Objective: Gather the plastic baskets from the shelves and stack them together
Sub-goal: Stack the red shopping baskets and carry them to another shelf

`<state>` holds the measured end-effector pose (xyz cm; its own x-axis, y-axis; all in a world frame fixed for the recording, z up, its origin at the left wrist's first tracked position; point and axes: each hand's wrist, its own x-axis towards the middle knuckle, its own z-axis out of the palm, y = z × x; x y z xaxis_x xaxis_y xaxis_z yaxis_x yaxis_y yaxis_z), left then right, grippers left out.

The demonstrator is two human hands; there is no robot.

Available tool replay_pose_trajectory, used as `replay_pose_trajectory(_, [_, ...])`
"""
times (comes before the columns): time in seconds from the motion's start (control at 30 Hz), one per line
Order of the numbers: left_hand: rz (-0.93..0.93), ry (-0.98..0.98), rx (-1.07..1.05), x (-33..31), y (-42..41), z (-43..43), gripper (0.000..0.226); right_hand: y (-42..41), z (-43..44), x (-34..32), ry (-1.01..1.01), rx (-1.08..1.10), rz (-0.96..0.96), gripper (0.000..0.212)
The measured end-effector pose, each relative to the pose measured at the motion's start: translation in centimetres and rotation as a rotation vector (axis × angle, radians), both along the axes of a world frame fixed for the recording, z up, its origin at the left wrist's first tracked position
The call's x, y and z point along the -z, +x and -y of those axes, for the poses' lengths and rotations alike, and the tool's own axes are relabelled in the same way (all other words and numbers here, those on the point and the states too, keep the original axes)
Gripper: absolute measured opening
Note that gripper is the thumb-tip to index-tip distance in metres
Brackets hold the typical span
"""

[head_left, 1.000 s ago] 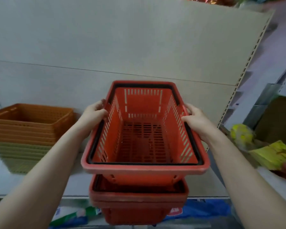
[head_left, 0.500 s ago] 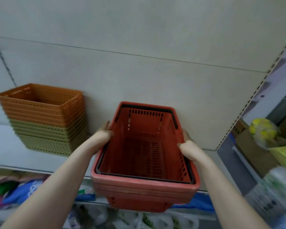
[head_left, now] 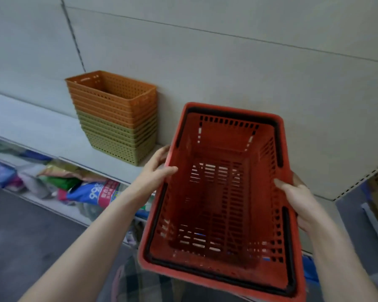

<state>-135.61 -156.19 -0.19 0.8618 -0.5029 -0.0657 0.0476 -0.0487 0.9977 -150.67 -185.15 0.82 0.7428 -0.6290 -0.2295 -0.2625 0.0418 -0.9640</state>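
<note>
Only the head view here, so everything comes from that. A red slotted plastic shopping basket with black fold-down handles (head_left: 223, 192) fills the lower centre to lower right of the frame, held up in the air and tipped a bit toward the camera. The left hand (head_left: 156, 171) is wrapped over the left rim, thumb inside; the right hand (head_left: 297, 199) grips the right rim the same way, so both are closed on the basket. Can't tell from this angle if more red ones are nested under it.

In the centre left, on the pale grey shelf (head_left: 42, 136), sits a nested stack of small perforated plastic baskets, orange on top and olive green below (head_left: 116, 118), right up against the back panel. Lower left shows packaged goods (head_left: 92, 190) on a lower shelf.

My take: keep the 2 hands level and opposite each other, and set it down square so it nests or sits cleanly instead of jamming on a corner.
</note>
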Motion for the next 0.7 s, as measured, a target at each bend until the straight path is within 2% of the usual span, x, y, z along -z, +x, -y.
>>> replay_pose_trajectory(0.1, [0.015,-0.052,-0.001,1.5,-2.2,-2.5,0.065,-1.5,-2.6,0.6,0.021,-0.026,0.064,0.029])
replay_pose_trajectory(0.17, [0.005,-0.076,-0.075,3.1,-3.6,-5.1,0.061,-2.6,-5.2,1.2,0.059,-0.024,0.093,0.032])
replay_pose_trajectory(0.4, [-0.057,-0.093,-0.203,6.9,-7.2,-18.8,0.067,-4.4,-18.0,4.4,0.030,-0.085,0.092,0.043])
replay_pose_trajectory(0.47, [-0.060,-0.081,-0.232,7.4,-7.6,-24.1,0.073,-3.7,-22.8,5.3,0.031,-0.122,0.073,0.044])
replay_pose_trajectory(0.57, [-0.055,-0.061,-0.328,8.4,-7.3,-32.1,0.060,-1.3,-30.3,7.1,0.043,-0.209,0.041,0.055])
replay_pose_trajectory(0.7, [-0.073,0.000,-0.426,10.2,-6.4,-42.3,0.061,3.0,-40.0,9.7,0.110,-0.293,0.009,0.055])
